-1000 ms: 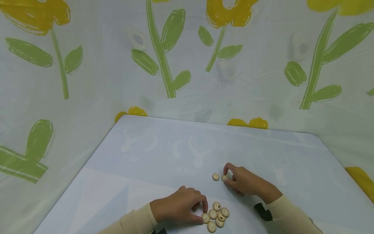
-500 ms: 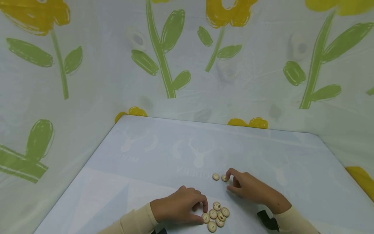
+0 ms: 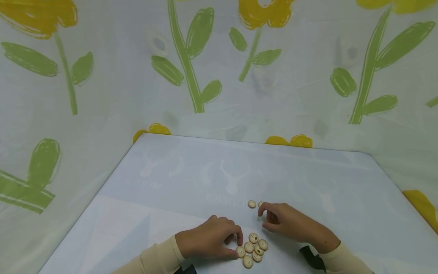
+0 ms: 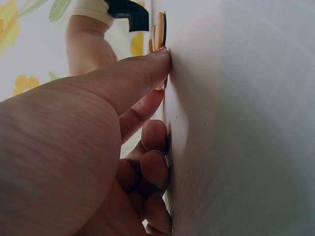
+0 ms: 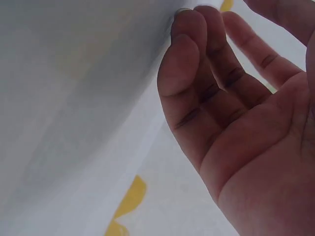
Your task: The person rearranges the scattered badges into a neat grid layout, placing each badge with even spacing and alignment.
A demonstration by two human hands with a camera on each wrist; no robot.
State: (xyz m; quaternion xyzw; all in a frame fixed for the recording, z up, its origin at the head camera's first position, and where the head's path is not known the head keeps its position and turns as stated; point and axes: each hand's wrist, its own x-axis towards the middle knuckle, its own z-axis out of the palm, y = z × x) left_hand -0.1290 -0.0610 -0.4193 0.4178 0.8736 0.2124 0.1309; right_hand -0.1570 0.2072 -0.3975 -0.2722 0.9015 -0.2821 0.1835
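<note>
Several round, pale wooden buttons with small dark marks lie in a cluster on the table in the head view. My left hand rests beside them, thumb and index finger pinching the leftmost button. In the left wrist view, thin wooden button edges show just beyond the thumb tip. Farther back lie two more buttons, a left one and a right one partly hidden by my right hand. That hand hovers close by, fingers loosely bent and thumb apart, holding nothing. Its palm fills the right wrist view.
The pale table has faint deer-head prints and triangles. A curtain with yellow flowers and green leaves hangs behind and at the sides. A black strap sits at the right wrist.
My right hand has let go of the farther right button and drawn back a little toward me, now partly covering it from view. The left hand keeps its place at the cluster.
</note>
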